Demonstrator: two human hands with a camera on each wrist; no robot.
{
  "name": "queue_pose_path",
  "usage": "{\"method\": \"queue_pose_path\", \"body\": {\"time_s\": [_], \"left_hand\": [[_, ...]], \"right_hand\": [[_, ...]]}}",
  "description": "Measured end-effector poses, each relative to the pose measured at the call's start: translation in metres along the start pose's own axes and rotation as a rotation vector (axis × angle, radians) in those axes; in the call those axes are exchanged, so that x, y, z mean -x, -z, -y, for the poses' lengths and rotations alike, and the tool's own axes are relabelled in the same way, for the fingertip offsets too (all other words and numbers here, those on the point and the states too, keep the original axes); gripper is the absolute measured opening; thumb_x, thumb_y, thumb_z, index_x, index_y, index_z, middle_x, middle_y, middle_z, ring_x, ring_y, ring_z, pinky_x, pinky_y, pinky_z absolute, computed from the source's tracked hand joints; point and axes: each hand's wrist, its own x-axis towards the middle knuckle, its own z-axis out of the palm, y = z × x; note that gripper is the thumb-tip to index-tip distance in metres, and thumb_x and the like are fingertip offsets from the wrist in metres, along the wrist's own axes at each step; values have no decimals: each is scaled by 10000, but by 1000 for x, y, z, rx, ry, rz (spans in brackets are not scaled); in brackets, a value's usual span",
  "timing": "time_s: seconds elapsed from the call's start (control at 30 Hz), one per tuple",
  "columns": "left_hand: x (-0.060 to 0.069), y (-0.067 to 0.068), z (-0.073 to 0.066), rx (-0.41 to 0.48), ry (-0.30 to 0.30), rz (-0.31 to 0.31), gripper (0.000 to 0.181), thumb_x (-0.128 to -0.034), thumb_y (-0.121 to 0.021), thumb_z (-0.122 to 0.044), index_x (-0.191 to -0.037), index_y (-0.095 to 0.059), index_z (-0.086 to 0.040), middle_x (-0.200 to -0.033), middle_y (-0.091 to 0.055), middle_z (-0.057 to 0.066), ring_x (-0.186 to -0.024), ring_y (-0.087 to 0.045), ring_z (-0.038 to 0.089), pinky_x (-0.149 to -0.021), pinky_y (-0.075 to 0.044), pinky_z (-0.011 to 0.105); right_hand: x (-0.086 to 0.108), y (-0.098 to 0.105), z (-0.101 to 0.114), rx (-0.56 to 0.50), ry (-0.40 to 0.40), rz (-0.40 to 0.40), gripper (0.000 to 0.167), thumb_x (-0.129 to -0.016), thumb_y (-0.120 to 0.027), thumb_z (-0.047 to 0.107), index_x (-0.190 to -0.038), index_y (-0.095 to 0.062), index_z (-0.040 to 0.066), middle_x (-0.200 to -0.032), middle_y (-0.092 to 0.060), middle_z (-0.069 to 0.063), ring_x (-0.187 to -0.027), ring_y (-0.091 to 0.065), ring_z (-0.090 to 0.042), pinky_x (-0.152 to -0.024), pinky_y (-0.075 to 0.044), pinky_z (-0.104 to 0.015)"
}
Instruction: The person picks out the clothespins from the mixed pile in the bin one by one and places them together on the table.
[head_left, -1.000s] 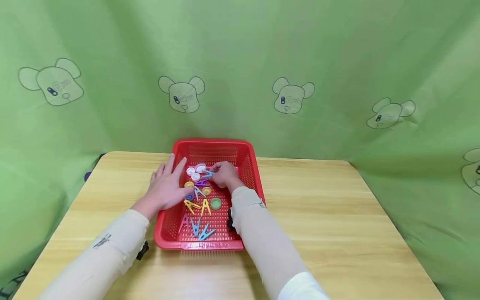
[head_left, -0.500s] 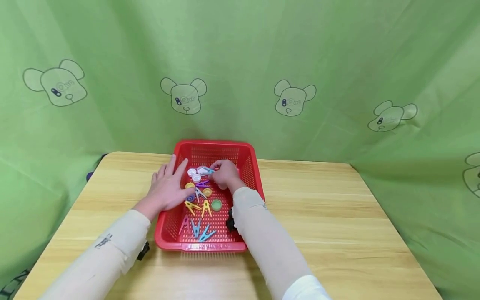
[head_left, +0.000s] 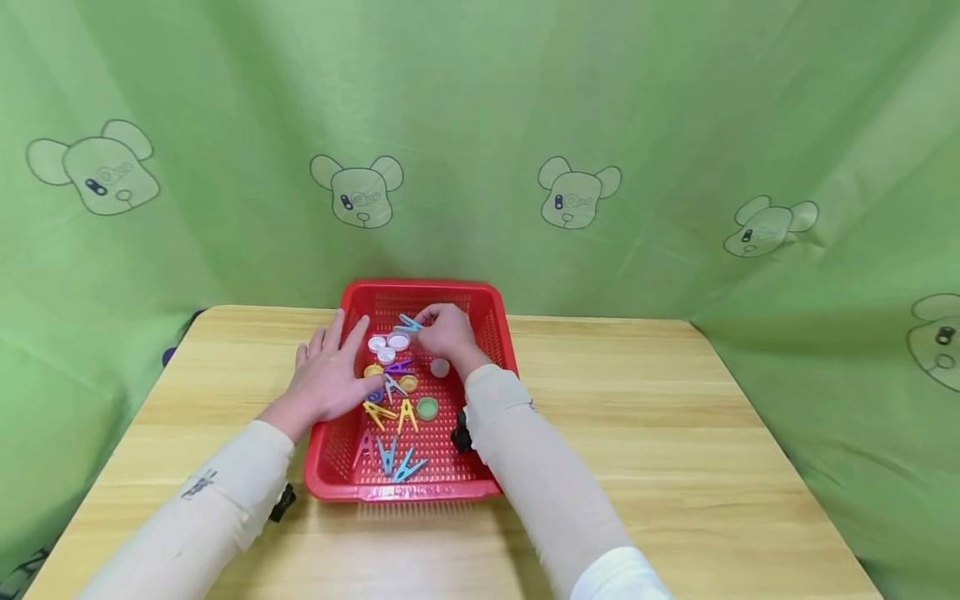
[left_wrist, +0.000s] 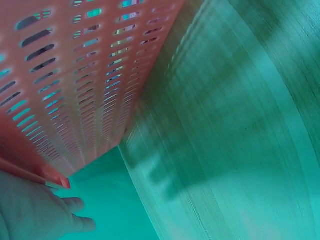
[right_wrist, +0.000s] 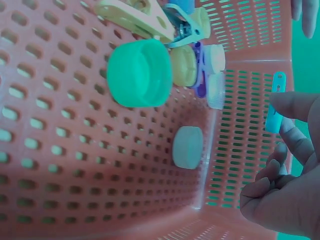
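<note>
The right hand [head_left: 447,335] is over the far part of the red basket [head_left: 330,487] and pinches a light blue clothespin [head_left: 409,324]; in the right wrist view the same clothespin [right_wrist: 274,120] is between thumb and fingers. Fingers spread, the left hand [head_left: 330,377] rests on the basket's left rim; the left wrist view shows part of this hand [left_wrist: 35,210] beside the rim. White caps [head_left: 398,342], a purple clothespin [head_left: 399,367] and a yellow cap [head_left: 408,383] lie just nearer than the right hand. A whitish cap [head_left: 440,367] sits alone by the right wrist.
Nearer in the basket lie a green cap [head_left: 427,407], yellow clothespins [head_left: 407,414], a pink clothespin [head_left: 364,447] and two light blue clothespins [head_left: 406,468]. The basket stands on a wooden table [head_left: 637,433], with a green curtain [head_left: 465,100] behind.
The right hand has moved away toward the basket's far wall, lifting the light blue clothespin off the white caps. The whitish cap beside the right wrist has come into view. The left hand stays.
</note>
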Motion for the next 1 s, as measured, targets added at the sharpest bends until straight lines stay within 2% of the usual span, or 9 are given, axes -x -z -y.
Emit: {"method": "queue_pose_path", "body": {"time_s": [0.3, 0.67, 1.0], "left_hand": [[1, 1, -1, 18, 2, 14, 970, -891, -647, -470, -1623, -94, -154, -1641, 115, 191, -1437, -9, 546, -1108, 14, 726], [2, 5, -1, 15, -4, 13, 971, -900, -650, -462, -1623, -79, -156, -1640, 108, 195, -1433, -11, 551, -1102, 11, 737], [5, 6, -2, 26, -9, 34, 974, -897, -651, -469, -1621, -89, -139, -1639, 116, 199, -1427, -14, 562, -1094, 16, 747]], "right_hand": [[3, 17, 7, -6, 28, -23, 130, -868, -784, 192, -968, -721, 138, -914, -645, -25, -858, -581, -203, -716, -531, -305], [5, 51, 18, -14, 45, -27, 171, -868, -791, 212, -991, -730, 110, -916, -652, -34, -846, -561, -212, -711, -501, -310], [5, 78, 5, -91, 28, -29, 161, -879, -773, 164, -994, -721, 65, -936, -635, -74, -805, -554, -208, -657, -489, -294]]}}
